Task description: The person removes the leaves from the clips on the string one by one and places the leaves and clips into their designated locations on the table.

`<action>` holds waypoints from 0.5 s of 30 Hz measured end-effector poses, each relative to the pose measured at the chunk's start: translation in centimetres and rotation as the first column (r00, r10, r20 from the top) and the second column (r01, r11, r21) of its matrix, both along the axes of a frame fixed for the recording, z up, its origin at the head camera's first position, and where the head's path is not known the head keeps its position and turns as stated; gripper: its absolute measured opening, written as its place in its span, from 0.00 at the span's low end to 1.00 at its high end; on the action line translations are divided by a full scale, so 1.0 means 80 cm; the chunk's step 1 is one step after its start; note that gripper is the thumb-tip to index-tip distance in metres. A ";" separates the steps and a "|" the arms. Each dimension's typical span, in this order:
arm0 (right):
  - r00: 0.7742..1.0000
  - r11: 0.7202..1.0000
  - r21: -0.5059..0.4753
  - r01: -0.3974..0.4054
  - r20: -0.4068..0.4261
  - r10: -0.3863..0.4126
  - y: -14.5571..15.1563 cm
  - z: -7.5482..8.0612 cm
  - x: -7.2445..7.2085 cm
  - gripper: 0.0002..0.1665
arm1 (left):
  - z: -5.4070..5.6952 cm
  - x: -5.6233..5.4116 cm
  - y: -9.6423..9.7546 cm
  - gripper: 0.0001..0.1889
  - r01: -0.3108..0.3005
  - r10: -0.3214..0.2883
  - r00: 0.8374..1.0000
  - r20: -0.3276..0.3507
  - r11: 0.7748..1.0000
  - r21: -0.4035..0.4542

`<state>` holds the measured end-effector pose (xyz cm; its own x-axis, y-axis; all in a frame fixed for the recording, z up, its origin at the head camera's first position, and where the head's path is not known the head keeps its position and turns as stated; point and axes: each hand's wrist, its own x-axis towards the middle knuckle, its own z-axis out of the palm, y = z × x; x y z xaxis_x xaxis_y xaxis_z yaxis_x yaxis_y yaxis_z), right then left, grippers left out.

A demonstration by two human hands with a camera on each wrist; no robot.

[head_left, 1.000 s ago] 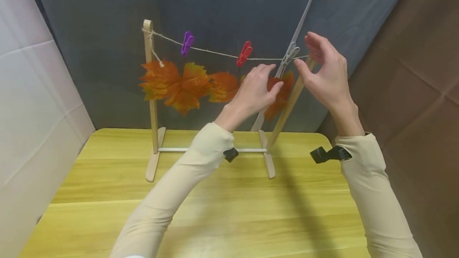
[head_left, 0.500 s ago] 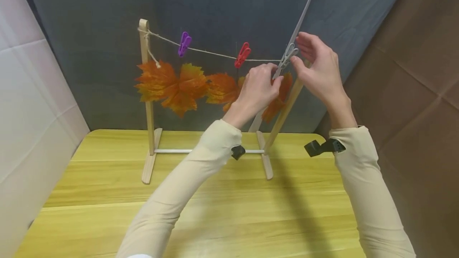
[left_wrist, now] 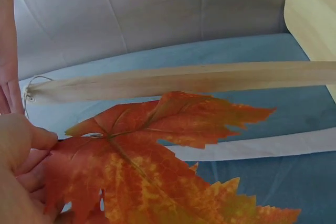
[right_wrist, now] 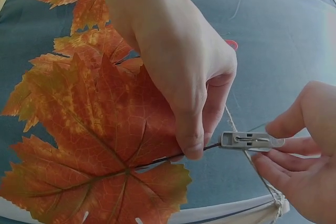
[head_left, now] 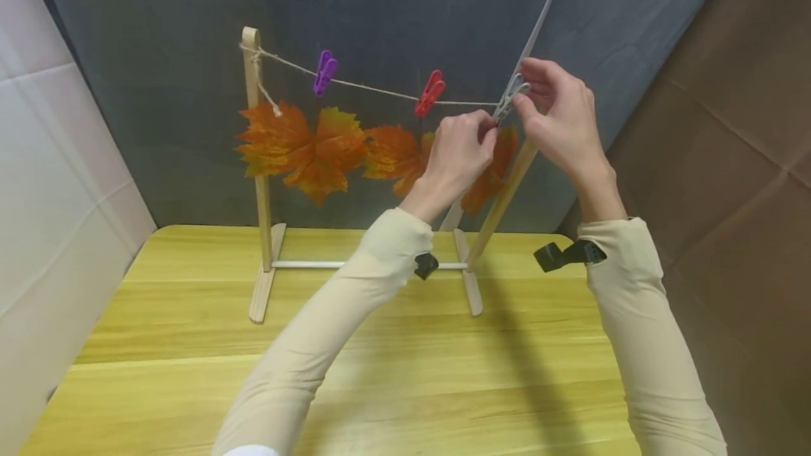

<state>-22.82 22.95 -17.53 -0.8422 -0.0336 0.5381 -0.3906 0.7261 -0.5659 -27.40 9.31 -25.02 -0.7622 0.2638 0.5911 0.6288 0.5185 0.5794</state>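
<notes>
My left hand (head_left: 457, 153) pinches the thin dark stem (right_wrist: 212, 146) of an orange maple leaf (right_wrist: 100, 135), just below a grey clothespin (right_wrist: 242, 140). That clothespin sits on the string at the right end of the line, with the stem's tip at its jaws. My right hand (head_left: 566, 118) holds the clothespin's handle end between thumb and fingers. In the head view my left hand hides part of this leaf. A red clothespin (head_left: 430, 93) and a purple clothespin (head_left: 325, 73) are clipped farther left along the string (head_left: 380, 90).
Two more orange leaves hang to the left, one a broad leaf (head_left: 304, 150) near the left wooden post (head_left: 261, 203). The right post (head_left: 500, 206) leans beside my hands. A white crossbar (head_left: 310, 264) joins the stand's feet on the yellow wooden table (head_left: 393, 378).
My right hand has moved left onto the grey clothespin's handles. My left thumb and fingers have come together on the stem. The view has shifted slightly.
</notes>
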 end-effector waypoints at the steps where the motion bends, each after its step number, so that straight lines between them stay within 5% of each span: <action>1: 1.000 1.000 -0.002 0.003 -0.006 -0.003 0.000 0.000 0.000 0.25 | 0.000 0.000 0.000 0.09 -0.002 0.002 1.000 -0.003 1.000 0.004; 15: 0.997 0.999 -0.001 0.050 -0.059 -0.050 0.004 -0.002 -0.005 0.18 | 0.000 -0.002 0.000 0.10 0.013 -0.014 1.000 0.005 1.000 0.028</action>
